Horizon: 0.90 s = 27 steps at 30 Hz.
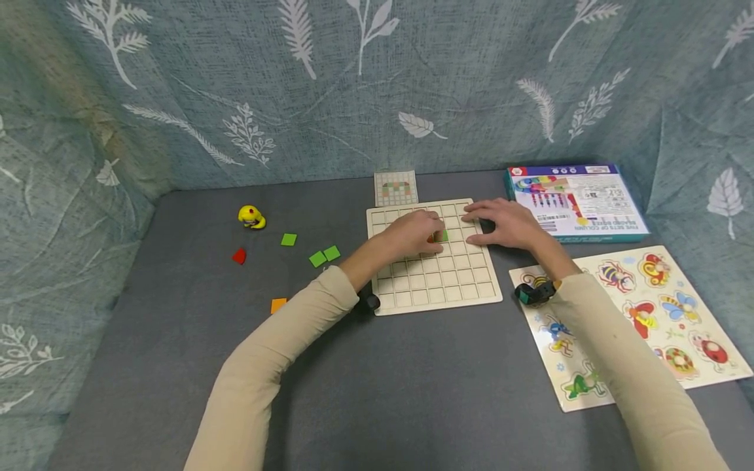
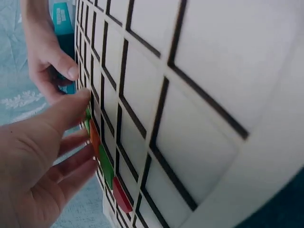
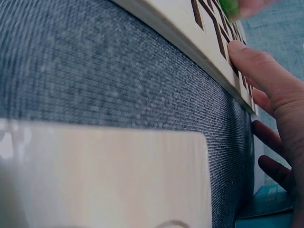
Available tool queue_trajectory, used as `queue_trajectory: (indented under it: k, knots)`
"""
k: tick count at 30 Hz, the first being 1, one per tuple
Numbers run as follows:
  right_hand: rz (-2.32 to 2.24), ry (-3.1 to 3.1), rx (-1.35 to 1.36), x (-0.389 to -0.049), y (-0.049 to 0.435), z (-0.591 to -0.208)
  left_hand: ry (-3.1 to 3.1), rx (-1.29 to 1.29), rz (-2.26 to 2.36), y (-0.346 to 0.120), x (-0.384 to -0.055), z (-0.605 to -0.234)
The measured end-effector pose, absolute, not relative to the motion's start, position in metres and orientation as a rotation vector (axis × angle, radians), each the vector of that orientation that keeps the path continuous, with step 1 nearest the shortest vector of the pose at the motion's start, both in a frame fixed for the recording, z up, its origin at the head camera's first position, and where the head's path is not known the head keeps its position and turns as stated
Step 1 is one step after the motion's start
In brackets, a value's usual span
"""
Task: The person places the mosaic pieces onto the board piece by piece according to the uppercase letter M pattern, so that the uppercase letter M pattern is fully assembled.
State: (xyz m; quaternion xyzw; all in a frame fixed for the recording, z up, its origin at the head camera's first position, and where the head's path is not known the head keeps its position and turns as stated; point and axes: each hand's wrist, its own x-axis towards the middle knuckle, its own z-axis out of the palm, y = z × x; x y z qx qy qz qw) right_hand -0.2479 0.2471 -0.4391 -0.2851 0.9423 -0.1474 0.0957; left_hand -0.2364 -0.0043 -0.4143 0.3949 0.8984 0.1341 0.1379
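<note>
A wooden grid board lies mid-table. My left hand is over its upper middle, thumb and fingers apart around a row of tiles. In the left wrist view that row has a green tile, an orange tile and a red piece; another green tile shows just right of the fingertips. Whether the fingertips touch a tile is partly hidden. My right hand rests at the board's right edge, with its thumb on the board and fingers spread.
Loose green tiles, a red piece, an orange tile and a yellow toy lie left. A pattern card is behind the board. A box and an insect puzzle board are right.
</note>
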Motion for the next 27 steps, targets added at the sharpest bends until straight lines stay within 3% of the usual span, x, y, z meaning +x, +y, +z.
queue_trajectory:
  k: [9,15,19,27]
  knots:
    - [-0.439,2.781,-0.849,-0.25,0.246,-0.436,2.58,1.076,0.453,-0.014,-0.23,-0.409]
    - [-0.456,2.8,-0.847,-0.247,0.244,-0.441,2.704,1.083,0.416,-0.032,-0.205,-0.408]
    - [-0.48,2.783,-0.895,-0.243,0.239,-0.444,2.745,1.103,0.268,-0.076,-0.189,-0.395]
    - [-0.445,2.802,-0.842,-0.242,0.241,-0.44,2.795,0.807,0.23,-0.19,-0.171,-0.385]
